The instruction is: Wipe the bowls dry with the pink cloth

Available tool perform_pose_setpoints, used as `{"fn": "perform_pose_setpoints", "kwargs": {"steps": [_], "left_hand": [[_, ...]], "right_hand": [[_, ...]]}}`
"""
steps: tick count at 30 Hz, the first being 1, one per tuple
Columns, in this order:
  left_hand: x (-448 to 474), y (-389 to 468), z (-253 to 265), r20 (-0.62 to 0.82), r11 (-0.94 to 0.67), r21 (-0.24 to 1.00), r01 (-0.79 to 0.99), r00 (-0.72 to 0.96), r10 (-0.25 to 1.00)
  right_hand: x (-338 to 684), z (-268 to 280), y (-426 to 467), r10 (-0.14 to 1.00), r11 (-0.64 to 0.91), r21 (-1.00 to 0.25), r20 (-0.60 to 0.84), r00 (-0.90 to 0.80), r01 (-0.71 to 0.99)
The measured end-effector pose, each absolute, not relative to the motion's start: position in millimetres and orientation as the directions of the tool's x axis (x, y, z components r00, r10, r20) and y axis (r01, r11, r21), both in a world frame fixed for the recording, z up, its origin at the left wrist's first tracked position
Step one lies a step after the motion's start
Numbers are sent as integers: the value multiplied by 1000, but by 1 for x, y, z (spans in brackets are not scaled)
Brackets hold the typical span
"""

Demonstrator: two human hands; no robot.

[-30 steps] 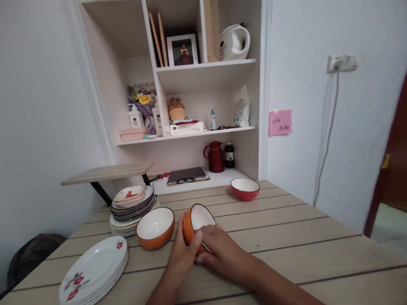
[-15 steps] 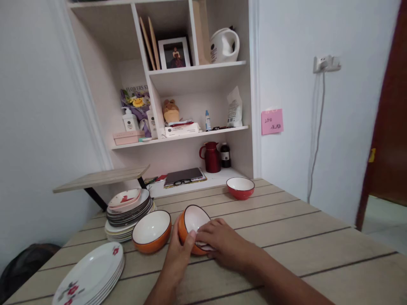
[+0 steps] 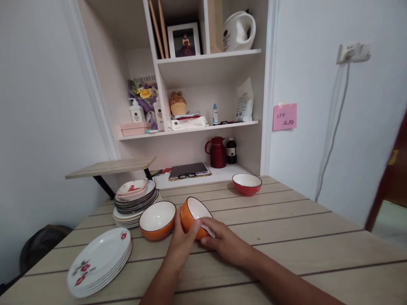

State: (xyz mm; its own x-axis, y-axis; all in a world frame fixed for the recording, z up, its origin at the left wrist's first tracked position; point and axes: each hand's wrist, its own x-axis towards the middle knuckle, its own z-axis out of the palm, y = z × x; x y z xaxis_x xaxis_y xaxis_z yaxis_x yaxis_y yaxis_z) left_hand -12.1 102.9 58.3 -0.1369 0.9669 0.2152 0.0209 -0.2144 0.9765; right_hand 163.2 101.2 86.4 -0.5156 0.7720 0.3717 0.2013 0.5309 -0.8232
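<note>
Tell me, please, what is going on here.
A person's left grip holds an orange bowl tilted, while the right grip holds something pale, mostly hidden, at its rim. A second orange bowl stands upright to the left, beside stacked dishes, and a red bowl stands farther back on the table.

Here's the bare left hand [image 3: 183,232], cupped, thumb [image 3: 193,230] angling up; just beside it, the bare right hand [image 3: 221,239] pinches, fingers [image 3: 208,223] bent, right forearm [image 3: 280,273] slanting!

View from the head, facing forward and down, table [image 3: 318,250] near, shelves [image 3: 206,70] beyond
</note>
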Motion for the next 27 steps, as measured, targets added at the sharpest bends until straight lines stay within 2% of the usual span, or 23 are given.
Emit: {"fn": "perform_pose_setpoints", "kwargs": {"steps": [3,7,10,12,15,19,21,27], "left_hand": [[-11,101,58,232,-233,972,20,-173,957],[-10,103,54,250,-254,967,2,-191,949],[-9,103,54,224,-231,973,-15,-184,957],[-10,101,56,190,-196,980,-15,-181,965],[-11,99,59,165,-168,986,-5,-172,971],[-10,99,54,187,-186,982,21,-146,971],[-9,100,51,206,-202,979,40,-153,967],[-6,100,54,301,-294,954,64,-212,930]], "right_hand": [[170,90,104,738,576,-756,318,-595,310],[183,94,110,701,676,-530,250,-668,511],[185,93,113,684,716,-429,273,-676,551],[183,92,112,688,715,-443,307,-657,541],[178,91,110,706,689,-544,352,-615,480],[172,93,105,765,604,-700,377,-522,381],[170,93,104,784,574,-737,370,-499,357],[169,89,105,742,643,-589,321,-589,490]]}}
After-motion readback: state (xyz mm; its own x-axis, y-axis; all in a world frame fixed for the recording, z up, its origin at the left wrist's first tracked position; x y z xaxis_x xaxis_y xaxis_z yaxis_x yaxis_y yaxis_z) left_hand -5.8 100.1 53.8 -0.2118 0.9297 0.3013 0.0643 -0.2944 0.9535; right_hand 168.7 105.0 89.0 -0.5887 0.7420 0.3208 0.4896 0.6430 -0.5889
